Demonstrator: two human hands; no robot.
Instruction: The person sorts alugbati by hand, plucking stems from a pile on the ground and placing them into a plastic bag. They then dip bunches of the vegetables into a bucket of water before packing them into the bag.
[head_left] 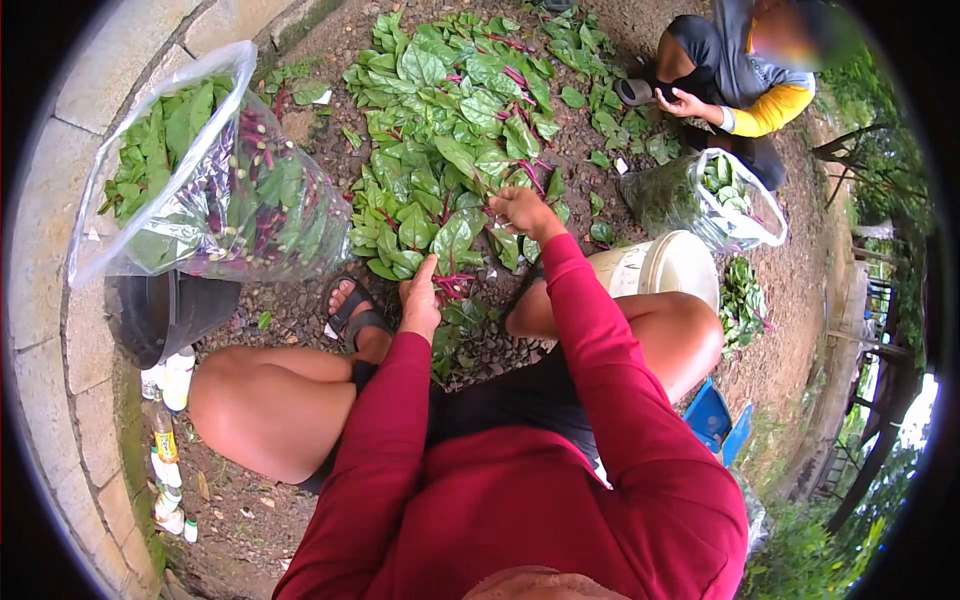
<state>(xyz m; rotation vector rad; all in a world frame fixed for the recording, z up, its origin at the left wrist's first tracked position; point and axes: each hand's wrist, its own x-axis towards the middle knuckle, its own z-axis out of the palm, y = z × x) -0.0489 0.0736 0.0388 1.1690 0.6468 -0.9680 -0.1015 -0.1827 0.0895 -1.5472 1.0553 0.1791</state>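
Note:
A broad heap of red-stemmed leafy greens (420, 140), which look like Malabar spinach, lies on the gravelly ground ahead of me. My left hand (420, 300) is closed around a bunch of these greens (457, 236), its cut magenta stems pointing back toward me. Slightly farther out and to the right, my right hand (527, 213) pinches at a red stem by the leaves; the fingertips partly hide it. Loose leaves lie on the ground below both hands.
On the left, a clear plastic bag (290, 215) full of greens stands by a black bucket (140, 318) and stone edging (60, 200). Bottles (165, 445) line the edging. At right are a white bucket (690, 262), another bag of greens (735, 200), a seated person (745, 90) and a blue object (710, 415).

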